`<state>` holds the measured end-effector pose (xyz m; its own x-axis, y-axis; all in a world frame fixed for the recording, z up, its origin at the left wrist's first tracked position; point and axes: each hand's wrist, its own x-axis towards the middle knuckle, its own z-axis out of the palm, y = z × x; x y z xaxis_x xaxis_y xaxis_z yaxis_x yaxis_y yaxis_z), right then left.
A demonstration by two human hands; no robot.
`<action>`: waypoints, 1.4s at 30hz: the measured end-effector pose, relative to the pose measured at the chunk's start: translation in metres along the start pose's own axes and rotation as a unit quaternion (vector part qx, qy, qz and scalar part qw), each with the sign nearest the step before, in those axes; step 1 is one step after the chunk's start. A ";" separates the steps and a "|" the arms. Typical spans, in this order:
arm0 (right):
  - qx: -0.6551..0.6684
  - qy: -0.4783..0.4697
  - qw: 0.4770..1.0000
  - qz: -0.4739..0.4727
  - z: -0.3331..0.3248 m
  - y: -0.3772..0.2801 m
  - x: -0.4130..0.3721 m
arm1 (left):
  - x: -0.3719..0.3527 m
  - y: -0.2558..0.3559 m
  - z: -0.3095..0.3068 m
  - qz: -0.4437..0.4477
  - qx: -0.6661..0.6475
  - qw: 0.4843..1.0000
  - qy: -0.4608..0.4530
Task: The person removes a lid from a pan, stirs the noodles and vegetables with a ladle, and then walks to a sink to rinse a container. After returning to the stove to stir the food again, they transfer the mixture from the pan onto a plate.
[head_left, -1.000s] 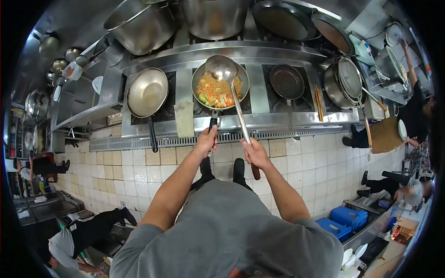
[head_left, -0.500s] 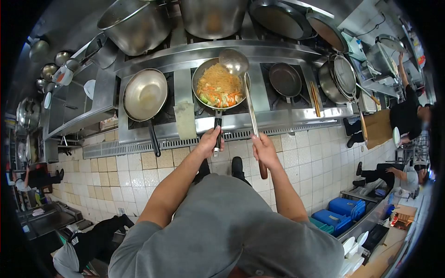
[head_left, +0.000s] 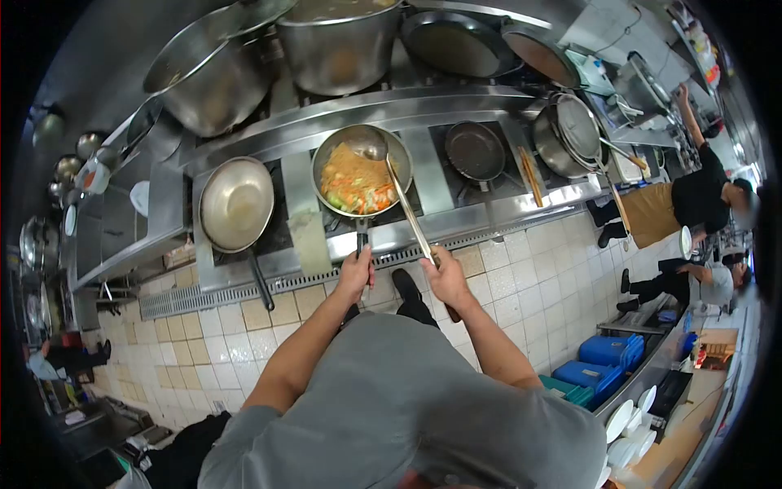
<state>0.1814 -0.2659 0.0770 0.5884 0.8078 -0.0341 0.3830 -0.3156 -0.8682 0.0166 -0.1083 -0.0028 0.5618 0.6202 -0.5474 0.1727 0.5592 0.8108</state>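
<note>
My left hand [head_left: 355,272] is wrapped round the black handle of a frying pan [head_left: 323,152] on the stove. Inside the pan lie thin noodles [head_left: 350,175] with shredded carrot, cabbage and some green pieces. In my right hand [head_left: 445,272] is a long metal ladle [head_left: 406,205] with a wooden handle end. The ladle's bowl rests in the pan, at the far side of the noodles. A folded cloth [head_left: 309,243] hangs over the stove's front edge, left of the pan.
To the left sits another frying pan [head_left: 237,204]; on the right are a small dark pan [head_left: 475,151], chopsticks [head_left: 530,177] and stacked strainers [head_left: 576,122]. Large stockpots [head_left: 338,53] stand behind. A person [head_left: 700,191] in a brown apron works at the right.
The ladle's bowl has come down from above the pan's far edge into the pan. The view has shifted, with the pan now appearing lower and further left.
</note>
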 end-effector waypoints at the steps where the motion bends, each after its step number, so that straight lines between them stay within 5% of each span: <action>1: 0.080 0.036 0.996 -0.024 0.010 0.022 0.008 | 0.004 0.004 0.005 0.007 0.000 1.000 -0.005; 5: 0.149 0.078 0.984 0.060 -0.071 -0.028 0.082 | 0.007 0.012 0.009 -0.029 -0.020 0.999 0.019; 8: 0.136 0.085 0.987 0.031 -0.152 -0.042 0.178 | 0.004 0.015 0.009 -0.049 -0.042 0.998 0.016; 10: -0.005 0.111 0.994 0.001 -0.202 -0.023 0.261 | 0.001 0.019 0.015 -0.035 -0.033 0.998 0.034; 11: -0.194 0.200 0.946 -0.166 -0.218 -0.009 0.296 | -0.003 0.018 0.016 -0.033 -0.025 0.998 0.050; 15: -0.212 0.140 0.967 -0.020 -0.237 0.000 0.393 | -0.005 0.012 0.019 -0.021 -0.026 0.997 0.067; 16: 0.054 0.084 0.990 0.096 -0.229 -0.005 0.407 | -0.006 0.015 0.021 -0.021 -0.022 0.997 0.070; 17: 0.315 0.015 0.927 0.203 -0.228 -0.013 0.414 | -0.007 0.017 0.027 -0.016 -0.024 0.997 0.075; 19: 0.656 -0.187 0.715 0.152 -0.253 -0.013 0.405 | -0.009 0.019 0.027 -0.019 -0.020 0.996 0.090; 21: 0.641 -0.231 0.695 0.232 -0.272 -0.017 0.428 | -0.007 0.015 0.023 -0.014 -0.017 0.996 0.084; 22: 0.583 -0.275 0.725 0.241 -0.280 -0.008 0.444 | -0.006 0.014 0.021 -0.023 -0.030 0.996 0.080; 23: 0.423 -0.137 0.883 0.149 -0.283 -0.018 0.428 | -0.008 0.016 0.022 -0.032 -0.044 0.995 0.078; 24: 0.185 -0.102 0.970 0.123 -0.283 -0.020 0.435 | -0.009 0.017 0.023 -0.030 -0.046 0.995 0.081; 25: -0.065 -0.062 0.992 0.088 -0.285 -0.024 0.441 | -0.009 0.017 0.025 -0.039 -0.060 0.994 0.086; 26: -0.327 0.021 0.945 -0.005 -0.289 -0.028 0.434 | -0.010 0.019 0.028 -0.049 -0.073 0.992 0.092; 27: -0.366 0.091 0.926 0.002 -0.291 -0.038 0.415 | -0.012 0.019 0.029 -0.052 -0.076 0.991 0.096; 32: -0.280 0.198 0.930 -0.132 -0.286 0.008 0.413 | -0.005 0.018 0.031 -0.045 -0.050 0.996 0.055; 35: 0.139 0.041 0.989 0.004 -0.264 -0.022 0.343 | -0.008 0.013 0.026 -0.043 -0.089 0.994 0.040; 42: 0.267 -0.101 0.948 0.137 -0.171 -0.017 0.145 | -0.015 0.024 0.022 -0.053 -0.097 0.994 0.026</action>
<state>0.3822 -0.2287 0.1717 0.4439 0.8279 -0.3428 -0.2126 -0.2744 -0.9378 0.0298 -0.1161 0.0298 0.5053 0.5774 -0.6413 0.0669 0.7147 0.6962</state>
